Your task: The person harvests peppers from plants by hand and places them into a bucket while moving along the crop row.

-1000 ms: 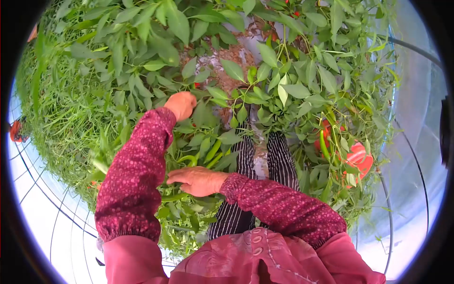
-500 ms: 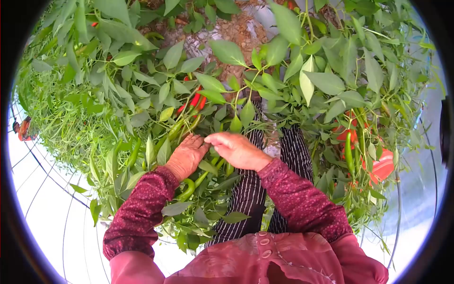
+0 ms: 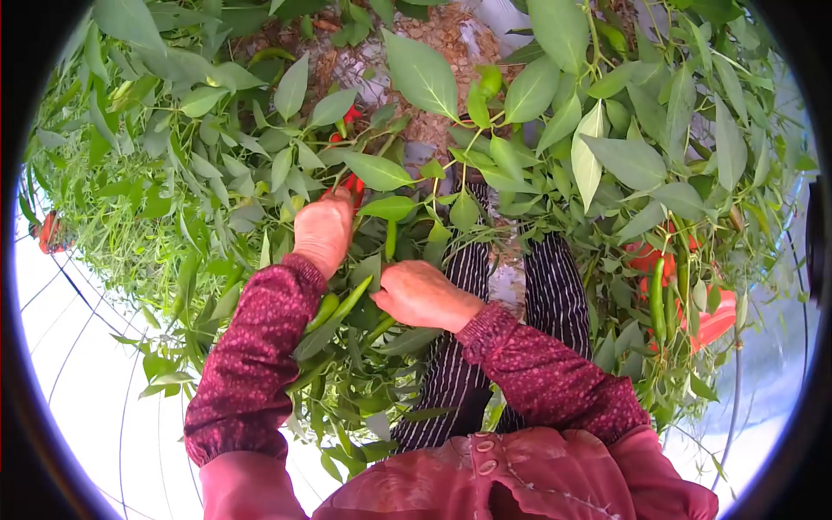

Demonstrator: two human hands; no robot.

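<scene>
At the far left, a small red thing (image 3: 54,234) (too blurred to name) shows beside dense green leaves (image 3: 202,101). Farther right, the person's left hand (image 3: 324,230) reaches in among the plants, its fingers bunched at a red pepper (image 3: 354,185) just beyond them; whether they grip it cannot be told. Between the two hands, which are apart, a slanting green pepper (image 3: 352,298) shows, and a small green pepper (image 3: 391,239) hangs just above the right hand (image 3: 426,295). That one is curled, its fingertips hidden, so its hold cannot be told. Past the striped trousers (image 3: 461,322), a long green pepper (image 3: 657,302) hangs near a bright red object (image 3: 716,319).
</scene>
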